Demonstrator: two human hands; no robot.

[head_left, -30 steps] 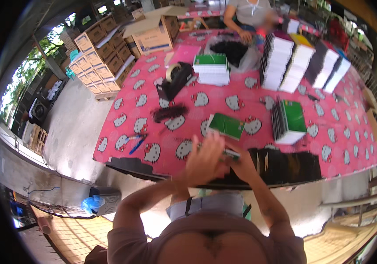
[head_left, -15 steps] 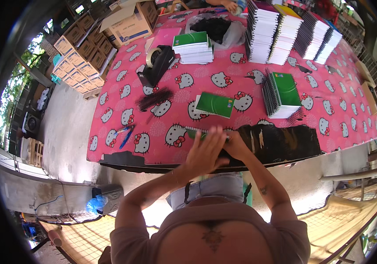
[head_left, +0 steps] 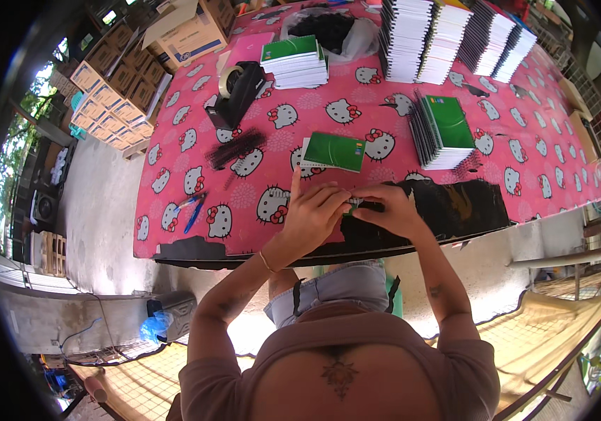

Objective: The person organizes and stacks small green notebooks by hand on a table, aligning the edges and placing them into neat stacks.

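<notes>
At the table's near edge, both my hands meet over a small green notebook [head_left: 354, 204], mostly hidden under my fingers. My left hand [head_left: 312, 216] grips its left part, with one finger stretched out and the others curled. My right hand [head_left: 390, 209] pinches its other end between thumb and fingers. Just beyond lies another green notebook [head_left: 337, 151], flat, with its punched page edge showing on the left. To the right rises a stack of spiral-bound green notebooks [head_left: 448, 130]. Loose black binding coils [head_left: 237, 148] lie to the left.
Pliers with blue handles [head_left: 194, 214] lie at left, near a black tape dispenser [head_left: 236, 95]. Beyond are a stack of green-covered pads [head_left: 293, 64], a plastic bag of black coils [head_left: 328, 35] and tall notebook piles [head_left: 406, 42]. Cardboard boxes [head_left: 114, 91] stand left of the table.
My hands have drawn apart slightly: the left, earlier flat over the notebook, now curls at its left side. My right fingers now pinch its other end. The whole view has shifted a little.
</notes>
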